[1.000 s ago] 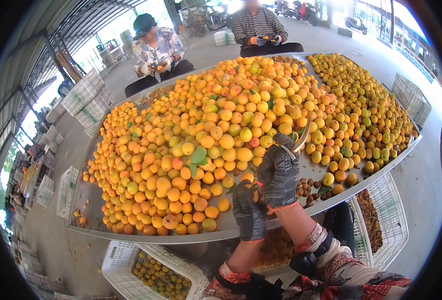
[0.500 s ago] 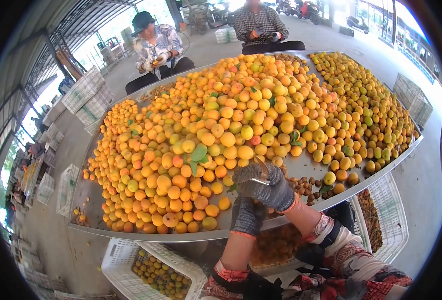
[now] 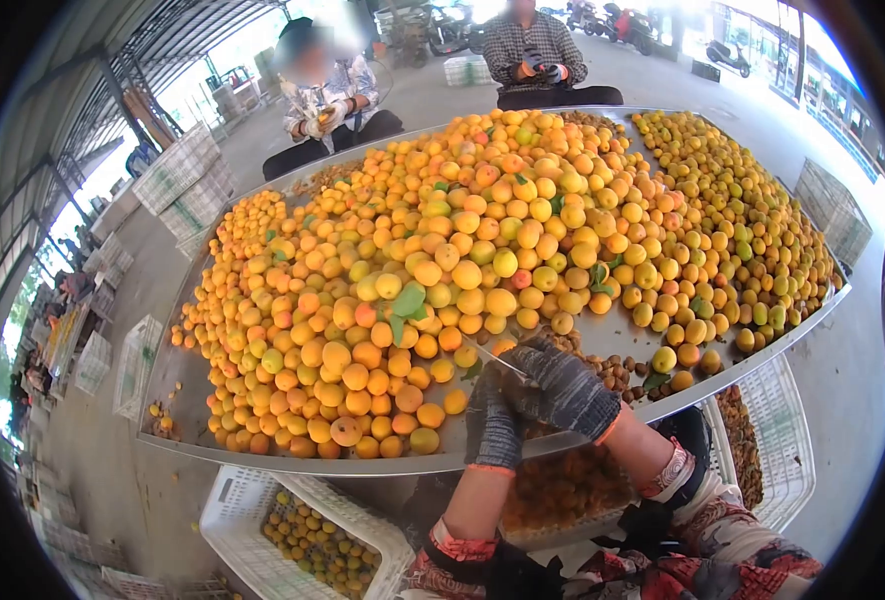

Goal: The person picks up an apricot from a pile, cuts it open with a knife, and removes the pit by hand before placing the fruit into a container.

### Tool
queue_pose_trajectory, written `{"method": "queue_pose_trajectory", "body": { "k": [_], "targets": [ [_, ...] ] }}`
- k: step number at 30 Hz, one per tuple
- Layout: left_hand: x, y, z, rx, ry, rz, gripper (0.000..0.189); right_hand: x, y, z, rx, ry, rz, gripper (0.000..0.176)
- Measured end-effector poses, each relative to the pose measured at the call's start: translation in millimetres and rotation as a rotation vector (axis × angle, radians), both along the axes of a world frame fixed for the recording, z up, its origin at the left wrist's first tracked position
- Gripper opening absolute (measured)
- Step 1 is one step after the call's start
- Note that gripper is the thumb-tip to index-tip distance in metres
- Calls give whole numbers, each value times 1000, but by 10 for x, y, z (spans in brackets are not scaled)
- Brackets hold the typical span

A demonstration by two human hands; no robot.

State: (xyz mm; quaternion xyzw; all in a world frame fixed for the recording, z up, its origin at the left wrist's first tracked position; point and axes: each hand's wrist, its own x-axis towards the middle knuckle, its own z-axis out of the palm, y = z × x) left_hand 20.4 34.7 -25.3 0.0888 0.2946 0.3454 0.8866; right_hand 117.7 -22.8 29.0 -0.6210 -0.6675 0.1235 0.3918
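Observation:
My right hand [image 3: 565, 388], in a dark grey knitted glove, is closed on a thin knife [image 3: 497, 360] whose blade points up and left. Right beside it, my left hand [image 3: 492, 425] in a matching glove has its fingers curled; what it holds, if anything, is hidden. A piece of orange fruit [image 3: 503, 347] shows at the right hand's fingertips. Both hands are over the near edge of a metal table [image 3: 562, 440], in front of a large heap of orange and yellow fruit [image 3: 432, 270]. Brown pits [image 3: 617, 378] lie to their right.
Two people sit across the table, each with gloved hands raised. A white crate of greenish fruit [image 3: 242, 520] stands below the near edge at left, another crate [image 3: 777, 440] at right. Stacked crates [image 3: 187, 185] stand at far left. Greener fruit [image 3: 752, 230] covers the table's right side.
My right hand has turned and shifted slightly right and down, and the blade now points up and left. The view has shifted a little.

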Motion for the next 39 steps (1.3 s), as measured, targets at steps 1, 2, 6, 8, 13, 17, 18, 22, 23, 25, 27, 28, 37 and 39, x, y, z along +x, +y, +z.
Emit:
{"method": "queue_pose_trajectory", "body": {
  "k": [1,2,6,8,13,17,18,22,23,25,27,28,37,39],
  "targets": [
    [-3,-21,-37,71,119,-2,42,11,-4,22,2,1,6,37],
    [-19,-26,-51,140,239,-2,43,23,-11,65,-48,-38,18,37],
    [-136,-131,228,382,473,-145,40,11,-73,56,-234,-68,-13,38],
    [-111,-121,64,580,575,-63,37,-1,-105,-36,-191,-108,-30,36],
    [-224,-133,159,963,724,-113,35,222,-170,-419,-54,731,-88,31],
    [-305,-274,169,1336,560,-378,35,414,-190,-220,-283,659,-182,43],
    [-333,-302,178,1334,561,-376,35,441,-201,-231,-285,659,-179,43],
    [-455,-277,178,1632,584,-701,36,423,-224,-144,-426,43,-270,49],
    [-474,-232,151,1571,561,-599,40,422,-231,-156,-498,32,-277,50],
    [-554,-93,185,1636,855,-451,43,451,-247,-331,-407,147,-245,50],
    [-610,21,117,1677,1149,-283,45,464,-259,-403,-316,257,-208,50],
    [-623,104,-32,1696,1456,-199,46,440,-272,-364,-328,295,-228,48],
    [-605,298,-199,1588,1807,-446,46,437,-489,-306,-265,97,-271,42],
    [-557,314,-262,1709,1734,-224,47,419,-513,-309,-239,231,-269,42]
  ]
}}
